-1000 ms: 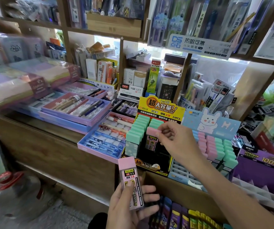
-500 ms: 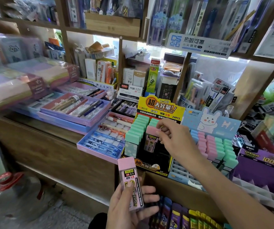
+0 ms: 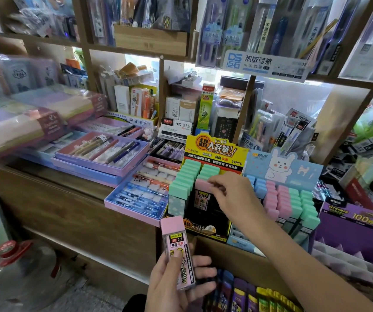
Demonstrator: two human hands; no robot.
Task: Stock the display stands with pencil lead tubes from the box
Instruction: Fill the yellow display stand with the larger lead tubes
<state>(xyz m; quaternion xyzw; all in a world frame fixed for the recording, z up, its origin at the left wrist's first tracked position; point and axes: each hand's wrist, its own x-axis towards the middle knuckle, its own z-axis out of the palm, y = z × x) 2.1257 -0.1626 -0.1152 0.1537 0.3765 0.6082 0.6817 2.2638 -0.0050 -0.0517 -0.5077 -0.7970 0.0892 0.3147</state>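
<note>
You are standing at a wooden counter (image 3: pixel 68 199) in a crowded stationery shop. At the bottom centre of the frame your left hand (image 3: pixel 176 280) is gripping a pink tube (image 3: pixel 177 248) upright, thumb lying across its label and fingers curling round behind it, just below and in front of the counter's edge. Your right hand (image 3: pixel 233 197), reaching in from the lower right, is pinching the pink cap of a second tube (image 3: pixel 203 185). That tube is standing in the black stand (image 3: pixel 205 221) at centre frame, its labelled body showing under the cap. It is sitting directly in front of the mint tubes (image 3: pixel 187 176) that are filling the rows behind it and to its left. A yellow header card (image 3: pixel 212 149) is rising at the back of that stand. Just to the right, a rabbit stand (image 3: pixel 282 170) is showing rows of blue, pink and mint caps. Left of the black stand, a blue tray (image 3: pixel 140 199) of pens is lying at the counter's front edge, with purple trays (image 3: pixel 104 154) sitting behind it and blurred pastel packs (image 3: pixel 23 122) piling up at the left edge of the frame. A purple box (image 3: pixel 356 224) is sitting at the right edge. Across the top, a wooden shelf (image 3: pixel 149 41) is carrying hanging pen packs (image 3: pixel 248 25) and a white sign (image 3: pixel 264 64). At the lower left, a clear jug (image 3: pixel 23 271) with a red cap is standing on the grey floor (image 3: pixel 91 298). Purple and yellow packs (image 3: pixel 248 298) are lining the bottom edge under your right forearm.
</note>
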